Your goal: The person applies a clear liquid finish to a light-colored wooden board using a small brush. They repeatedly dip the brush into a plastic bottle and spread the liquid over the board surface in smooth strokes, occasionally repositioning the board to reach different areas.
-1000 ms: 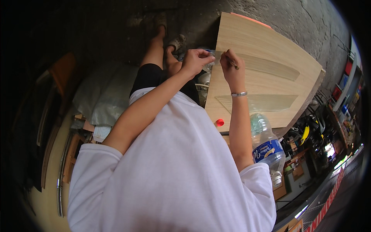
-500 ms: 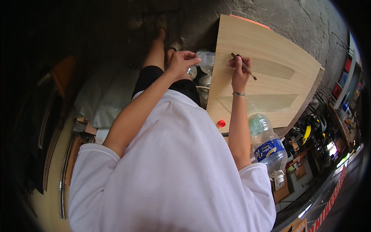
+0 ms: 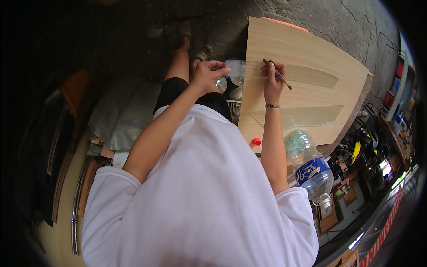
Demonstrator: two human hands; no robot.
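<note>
My left hand (image 3: 208,74) pinches the end of a clear plastic strip (image 3: 235,66) just off the left edge of the wooden board (image 3: 289,40). Over the board, my right hand (image 3: 272,82) grips a slim brown tool (image 3: 283,79) with a rounded end; its exact kind is unclear, and its tip points to the upper left. Beyond the right hand, clear plastic (image 3: 313,76) lies on the board; I cannot tell if it is the same strip. A second clear plastic piece (image 3: 311,116) lies nearer to me.
A red bottle cap (image 3: 256,142) sits by the board's near edge. Right of my right forearm lies a large clear plastic bottle (image 3: 315,172) with a blue label. Clear containers (image 3: 221,83) and a slatted basket (image 3: 234,109) stand between my legs and the board.
My right hand and its tool have shifted slightly left over the board. My left hand keeps its pinch on the plastic strip. The whole view has tilted a little.
</note>
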